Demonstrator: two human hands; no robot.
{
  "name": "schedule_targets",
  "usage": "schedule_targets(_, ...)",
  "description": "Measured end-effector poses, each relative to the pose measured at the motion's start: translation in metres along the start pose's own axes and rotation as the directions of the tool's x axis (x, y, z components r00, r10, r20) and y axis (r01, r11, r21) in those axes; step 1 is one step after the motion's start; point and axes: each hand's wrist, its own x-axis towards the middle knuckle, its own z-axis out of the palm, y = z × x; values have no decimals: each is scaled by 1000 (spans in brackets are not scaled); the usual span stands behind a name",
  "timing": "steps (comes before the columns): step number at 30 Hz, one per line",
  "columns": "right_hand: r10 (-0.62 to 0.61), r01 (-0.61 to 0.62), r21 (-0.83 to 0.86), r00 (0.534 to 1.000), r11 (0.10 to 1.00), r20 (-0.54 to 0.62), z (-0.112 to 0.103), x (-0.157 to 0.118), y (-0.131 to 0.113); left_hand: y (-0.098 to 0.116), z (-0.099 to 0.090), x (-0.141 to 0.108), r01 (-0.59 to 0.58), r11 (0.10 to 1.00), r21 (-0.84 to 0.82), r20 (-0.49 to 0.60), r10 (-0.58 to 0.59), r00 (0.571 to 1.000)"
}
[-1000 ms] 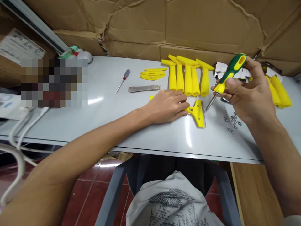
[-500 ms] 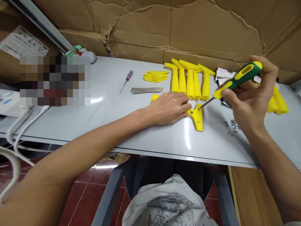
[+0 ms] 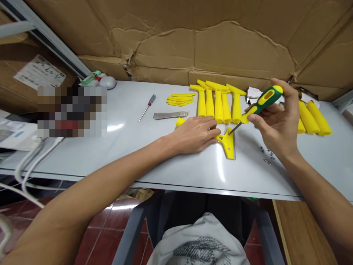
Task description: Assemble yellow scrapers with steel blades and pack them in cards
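Note:
My left hand point(image 3: 197, 134) is wrapped over the handle of a yellow scraper point(image 3: 227, 144), pressing it flat on the table. The scraper's head points right, with a thin metal blade along its edge and a screw in its lower part. In my right hand point(image 3: 278, 125) is a green and yellow screwdriver point(image 3: 264, 101), held tilted, its tip at the upper screw spot of the scraper head. Several loose screws point(image 3: 268, 156) lie on the table below my right hand. Part of the scraper's handle is hidden under my left hand.
Several yellow scraper handles point(image 3: 218, 105) stand in a row behind, with more yellow handles point(image 3: 318, 117) at right. Thin yellow strips point(image 3: 180, 98), a stack of metal blades point(image 3: 171, 115) and a small screwdriver point(image 3: 147, 107) lie left of them. Cardboard point(image 3: 165, 48) lines the back.
The camera view has shifted slightly, so the scene sits lower. The screwdriver stays at the same spot on the scraper, and my left hand still holds the handle.

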Motion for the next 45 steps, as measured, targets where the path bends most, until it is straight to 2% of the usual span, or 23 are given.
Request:
schedule_targets(4, -94, 96, -34, 994, 995, 51, -2, 0, 8, 0, -1, -1, 15, 1000, -5, 16, -15, 1000)
schedule_targets(12, -102, 88, 78, 974, 993, 200, -3, 3, -2, -2, -2, 0, 18, 1000, -15, 58, -17, 998)
schedule_targets(21, -135, 116, 90, 959, 989, 249, -4, 5, -6, -1, -2, 1, 28, 1000, 6, 50, -28, 998)
schedule_targets(25, -162, 169, -27, 973, 985, 163, -3, 3, -4, 4, -2, 1, 18, 1000, 5, 34, -18, 999)
schedule_targets(28, -211, 206, -206, 978, 957, -2, 3, -2, -1, 12, -1, 2, 25, 1000, 14, 28, -25, 999)
schedule_targets(31, -267, 215, -315, 954, 925, -133, 9, -7, 5, 18, 1, 2, 41, 998, 38, 26, -42, 999)
schedule_targets(36, -308, 231, -397, 941, 888, -141, 12, -10, 12, 19, -1, 3, 49, 998, 27, 47, -50, 998)
schedule_targets(40, -347, 251, -419, 923, 872, -169, 10, -7, 5, 17, -3, 3, 37, 999, 17, 52, -38, 998)
schedule_targets(43, -404, 308, -365, 887, 878, -224, 4, 0, 0, 15, -3, 2, 33, 999, 4, 33, -33, 999)
schedule_targets(45, -358, 295, -275, 909, 915, -214, -2, 4, 2, 12, -2, 2, 26, 1000, -11, 17, -26, 1000)
